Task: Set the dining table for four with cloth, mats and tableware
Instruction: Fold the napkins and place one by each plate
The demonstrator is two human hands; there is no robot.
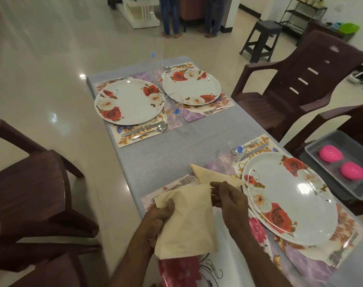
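Observation:
I hold a cream napkin (186, 222) above the near end of the table. My left hand (158, 220) grips its left edge. My right hand (228, 198) pinches its upper right corner, and a folded flap points away toward a fork (183, 181). Three rose-patterned plates lie on floral mats: one near right (290, 199), one far left (128, 101), one far right (192, 87). A knife and spoon (147, 129) lie beside the far left plate. A clear glass (175, 104) stands between the far plates. A grey-blue cloth (199, 137) covers the table.
Dark brown plastic chairs stand at the left (29, 183) and right (300, 79). A grey tray (313, 152) with two pink bowls sits on a chair at the right. A dark stool (261, 40) and two standing people's legs (172, 17) are beyond the table.

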